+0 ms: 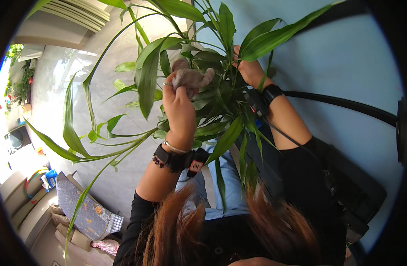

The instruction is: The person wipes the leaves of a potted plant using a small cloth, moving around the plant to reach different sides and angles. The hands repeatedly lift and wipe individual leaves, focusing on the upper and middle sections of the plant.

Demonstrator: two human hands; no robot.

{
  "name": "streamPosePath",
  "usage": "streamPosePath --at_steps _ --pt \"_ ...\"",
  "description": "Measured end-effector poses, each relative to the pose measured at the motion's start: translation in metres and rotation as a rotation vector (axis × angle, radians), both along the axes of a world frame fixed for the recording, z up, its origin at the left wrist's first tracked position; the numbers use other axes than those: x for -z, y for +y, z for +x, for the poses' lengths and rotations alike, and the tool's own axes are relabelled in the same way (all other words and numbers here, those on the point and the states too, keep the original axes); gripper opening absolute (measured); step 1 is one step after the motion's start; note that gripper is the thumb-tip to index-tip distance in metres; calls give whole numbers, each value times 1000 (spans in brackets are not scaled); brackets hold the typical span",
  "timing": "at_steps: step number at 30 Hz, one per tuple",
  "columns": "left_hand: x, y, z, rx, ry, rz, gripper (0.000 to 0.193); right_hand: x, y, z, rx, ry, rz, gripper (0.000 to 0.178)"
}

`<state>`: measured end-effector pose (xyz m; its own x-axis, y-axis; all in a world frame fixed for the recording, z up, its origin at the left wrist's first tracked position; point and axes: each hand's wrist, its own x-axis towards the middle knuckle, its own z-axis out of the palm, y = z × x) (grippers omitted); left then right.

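A tall potted-type plant with long green leaves [145, 82] fills the upper middle, its dense centre between my two hands. My left hand [179, 104] is closed on a crumpled greyish-pink cloth [192, 78], which lies against leaves near the plant's middle. On the right side of the foliage, my right hand [250, 71] reaches in beside the base of a broad leaf [270, 42]. One fingertip shows there; the other fingers are hidden by leaves and stems, so their grip cannot be made out. The plant's pot is hidden.
A pale blue wall [341, 66] rises close on the right, with a black curved band [345, 103] across it. Grey tiled floor [128, 40] spreads to the left. At lower left stands a sofa with a patterned blue-grey cover [86, 208]. Long leaves arch out leftward.
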<state>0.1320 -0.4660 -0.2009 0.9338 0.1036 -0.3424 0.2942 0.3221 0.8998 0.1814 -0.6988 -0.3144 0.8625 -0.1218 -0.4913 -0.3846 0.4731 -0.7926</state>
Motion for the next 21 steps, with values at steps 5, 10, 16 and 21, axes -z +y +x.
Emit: streamPosePath --at_steps 5,10,16,21 --pt "44 -27 9 186 89 70 36 21 -3 3 -419 219 -20 46" --pt "74 -60 -13 431 -93 523 41 -2 -1 -7 -761 -165 -242 42" --pt "115 -74 31 1006 -373 1482 34 14 -4 -24 -529 229 86 43" --pt "114 -69 50 647 -135 1122 48 52 -37 -31 -551 175 304 39"
